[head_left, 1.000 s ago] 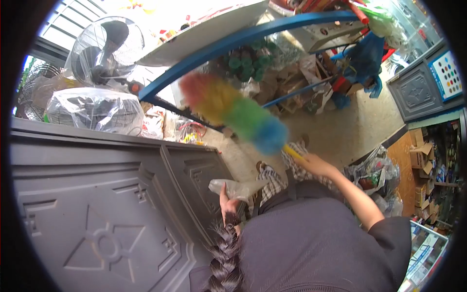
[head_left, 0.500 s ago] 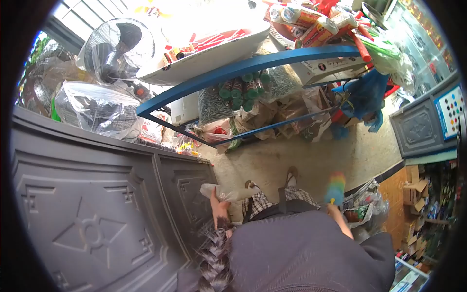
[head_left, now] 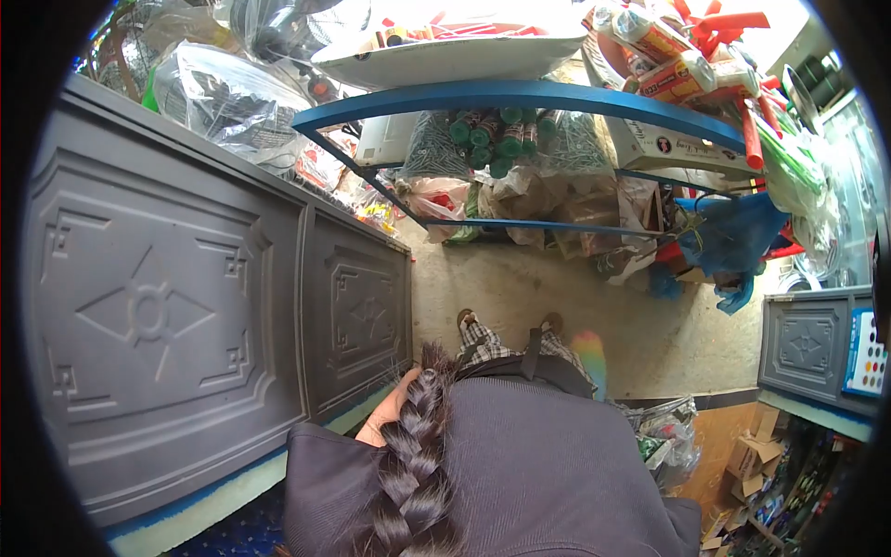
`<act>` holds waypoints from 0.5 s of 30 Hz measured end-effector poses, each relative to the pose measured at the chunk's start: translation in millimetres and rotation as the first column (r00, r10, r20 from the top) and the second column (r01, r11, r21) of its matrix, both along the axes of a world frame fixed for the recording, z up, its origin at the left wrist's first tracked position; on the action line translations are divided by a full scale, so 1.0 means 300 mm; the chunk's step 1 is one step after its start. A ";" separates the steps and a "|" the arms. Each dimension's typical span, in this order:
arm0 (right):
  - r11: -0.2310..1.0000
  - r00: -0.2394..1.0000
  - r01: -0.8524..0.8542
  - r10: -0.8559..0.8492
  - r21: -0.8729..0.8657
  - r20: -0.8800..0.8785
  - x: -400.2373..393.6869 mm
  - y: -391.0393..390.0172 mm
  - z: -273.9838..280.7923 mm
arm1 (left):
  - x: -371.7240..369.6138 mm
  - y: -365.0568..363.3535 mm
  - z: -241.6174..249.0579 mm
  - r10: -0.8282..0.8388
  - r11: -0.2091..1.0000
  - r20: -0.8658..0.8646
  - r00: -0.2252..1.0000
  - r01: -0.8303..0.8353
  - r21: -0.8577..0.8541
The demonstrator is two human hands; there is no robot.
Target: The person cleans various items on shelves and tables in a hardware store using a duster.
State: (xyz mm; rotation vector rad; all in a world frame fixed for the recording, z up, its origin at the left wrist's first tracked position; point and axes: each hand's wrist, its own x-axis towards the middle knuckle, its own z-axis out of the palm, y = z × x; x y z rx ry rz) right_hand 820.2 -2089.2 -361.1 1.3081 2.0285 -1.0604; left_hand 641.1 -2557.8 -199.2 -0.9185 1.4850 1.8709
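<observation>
My left forearm (head_left: 385,418) shows beside the dark hair braid (head_left: 416,446), close to the grey panelled counter (head_left: 357,311). The braid covers my left hand, so its fingers and anything in them are hidden. The fluffy rainbow-coloured duster (head_left: 589,356) sticks out past the right side of my dark top (head_left: 548,446). My body blocks my right hand and the duster's handle from sight.
Ahead stands a blue metal rack (head_left: 520,95) with bags of nails, green-capped bottles (head_left: 510,139) and a white tray (head_left: 455,63). A blue plastic bag (head_left: 733,232) hangs at its right. Plastic bags (head_left: 668,436) and cardboard boxes (head_left: 754,455) lie to my right.
The view has shifted and my body has turned. My left hand, which held a clear plastic thing, and my right hand, on the duster's yellow handle, have both gone out of sight.
</observation>
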 end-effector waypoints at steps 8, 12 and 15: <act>0.975 0.977 -0.211 0.211 0.074 0.003 -0.036 -0.018 -0.014 | -0.028 0.029 0.040 0.442 0.891 -0.046 0.896 -0.431 0.143; 0.931 0.937 -0.339 0.347 0.137 -0.038 -0.012 -0.023 -0.036 | 0.030 0.012 0.043 0.485 0.872 -0.052 0.873 -0.477 0.111; 0.837 0.834 -0.490 0.531 0.243 -0.149 -0.028 -0.036 0.046 | 0.081 -0.001 0.037 0.517 0.854 -0.044 0.855 -0.513 0.084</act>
